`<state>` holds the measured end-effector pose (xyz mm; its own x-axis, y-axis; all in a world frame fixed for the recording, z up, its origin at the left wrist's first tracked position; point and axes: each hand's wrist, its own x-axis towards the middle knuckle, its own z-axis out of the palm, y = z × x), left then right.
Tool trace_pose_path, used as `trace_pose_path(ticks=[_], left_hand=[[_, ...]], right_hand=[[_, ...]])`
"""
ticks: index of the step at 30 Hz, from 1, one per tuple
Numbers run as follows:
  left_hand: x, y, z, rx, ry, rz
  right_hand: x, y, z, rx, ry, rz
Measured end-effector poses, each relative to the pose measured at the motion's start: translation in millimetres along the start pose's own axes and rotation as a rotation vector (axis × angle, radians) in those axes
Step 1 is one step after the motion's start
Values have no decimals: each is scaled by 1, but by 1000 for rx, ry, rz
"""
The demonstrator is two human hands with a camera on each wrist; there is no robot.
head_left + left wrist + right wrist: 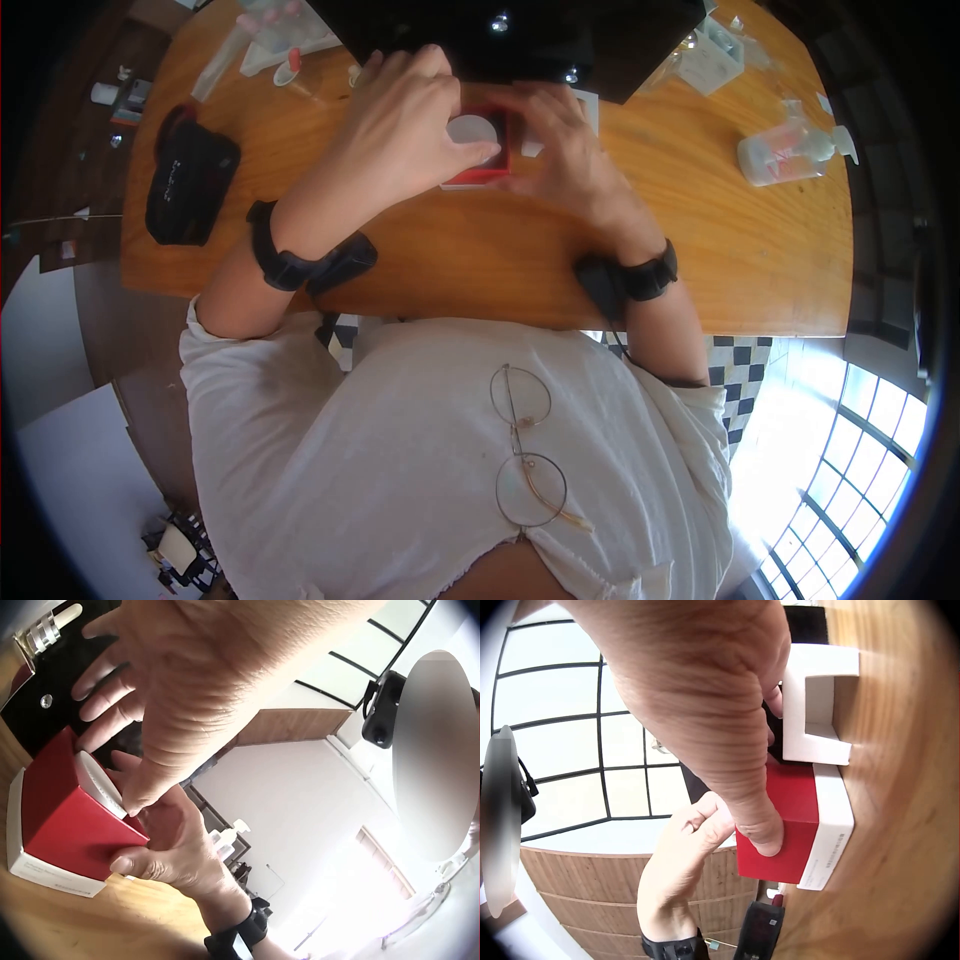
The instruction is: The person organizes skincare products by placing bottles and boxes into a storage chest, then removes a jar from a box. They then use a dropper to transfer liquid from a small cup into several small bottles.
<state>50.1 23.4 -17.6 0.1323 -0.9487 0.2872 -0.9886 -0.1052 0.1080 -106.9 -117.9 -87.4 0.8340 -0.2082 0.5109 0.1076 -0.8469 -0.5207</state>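
A red box with a white base (64, 817) stands upright on the wooden table in front of the person. In its open top sits a white round lid-like piece (472, 130), partly covered by fingers. My left hand (405, 130) reaches over the box, thumb and a finger pinching the round piece at its opposite edges; its other fingers stretch out beyond. My right hand (575, 150) grips the box from the right, its thumb (767, 838) laid on one red side and its fingers partly hidden behind. What lies under the round piece is hidden.
A white open carton (821, 705) is beside the red box. Behind stands a large glossy black panel (520, 40). On the table are a pump bottle (790, 152), a black pouch (192, 185), a clear container (712, 58) and a tray of small items (285, 30).
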Motion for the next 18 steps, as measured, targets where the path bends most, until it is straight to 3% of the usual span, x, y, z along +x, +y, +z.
trace_pose_path(ticks=[7,18], left_hand=[[1,0,4,14,-36,6],[2,-17,0,-263,-136,77]], right_hand=[[1,2,2,-9,3,8],[2,-2,3,9,-1,63]])
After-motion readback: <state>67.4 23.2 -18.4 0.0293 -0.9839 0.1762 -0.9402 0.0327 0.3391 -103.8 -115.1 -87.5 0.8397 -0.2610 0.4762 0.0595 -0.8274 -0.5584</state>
